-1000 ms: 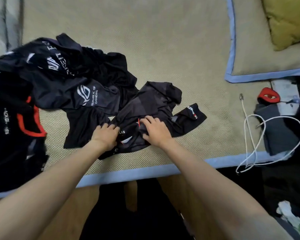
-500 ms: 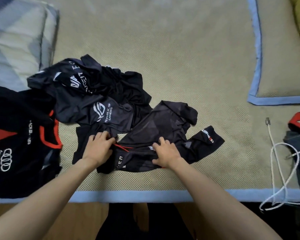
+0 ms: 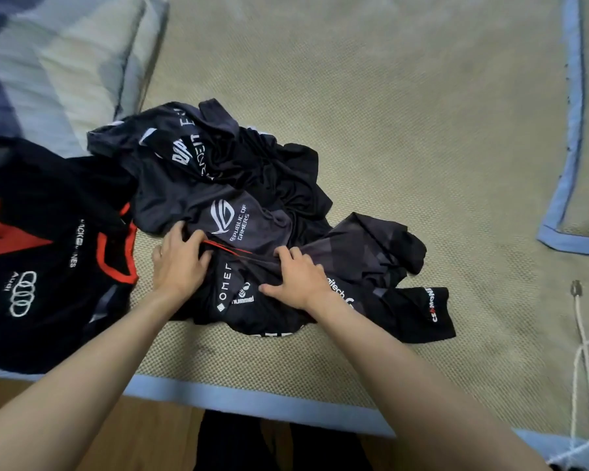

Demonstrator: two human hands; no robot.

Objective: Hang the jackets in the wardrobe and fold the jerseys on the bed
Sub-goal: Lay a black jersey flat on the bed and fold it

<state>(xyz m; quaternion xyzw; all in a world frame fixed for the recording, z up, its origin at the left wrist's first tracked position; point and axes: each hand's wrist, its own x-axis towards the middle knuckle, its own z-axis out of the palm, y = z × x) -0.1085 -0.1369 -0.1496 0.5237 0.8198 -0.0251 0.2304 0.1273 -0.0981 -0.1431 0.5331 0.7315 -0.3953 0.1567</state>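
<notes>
Hummel-branded black jersey [image 3: 262, 300], crumpled, both hands' [image 3: 181, 263] [image 3: 298, 282] fingers bunched into its cloth.

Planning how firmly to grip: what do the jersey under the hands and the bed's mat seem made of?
Jersey: likely thin synthetic sports knit; slight sheen, soft crumpled folds, printed logos. Mat: apparently a coarse woven fabric, beige and matte, with a visible grid texture and blue cloth edging. Both hands, left and right, bunch the jersey.
</notes>
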